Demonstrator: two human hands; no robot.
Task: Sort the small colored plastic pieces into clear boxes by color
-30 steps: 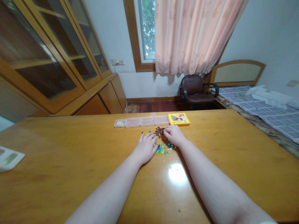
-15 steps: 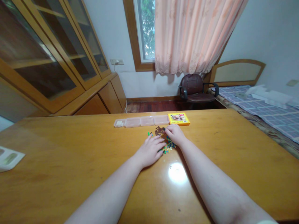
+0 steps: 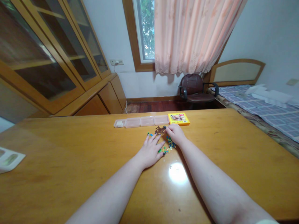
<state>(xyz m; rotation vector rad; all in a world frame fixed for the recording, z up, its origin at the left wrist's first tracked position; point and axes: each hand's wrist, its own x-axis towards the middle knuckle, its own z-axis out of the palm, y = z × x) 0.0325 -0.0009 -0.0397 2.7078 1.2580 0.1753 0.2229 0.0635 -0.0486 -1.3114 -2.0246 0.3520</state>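
Observation:
On the wooden table, my left hand (image 3: 151,151) lies with its fingers spread, fingertips among small green, blue and yellow pieces (image 3: 171,142). My right hand (image 3: 176,133) is closed at the right edge of a pile of small brown pieces (image 3: 159,130); whatever its fingertips pinch is too small to make out. The coloured pieces lie just below the brown pile, between my hands, partly covered by my fingers. Behind the piles are a clear compartment tray (image 3: 147,121) and, touching its right end, a yellow box (image 3: 179,119).
A white object (image 3: 10,158) sits at the left edge of the table (image 3: 70,155). Beyond the table stand a glass-door cabinet (image 3: 93,96), a brown armchair (image 3: 192,88) and a bed (image 3: 263,99) with a checked cover.
My left hand's fingers have spread wider, and its thumb has moved slightly right and down. My right hand has stayed almost in place.

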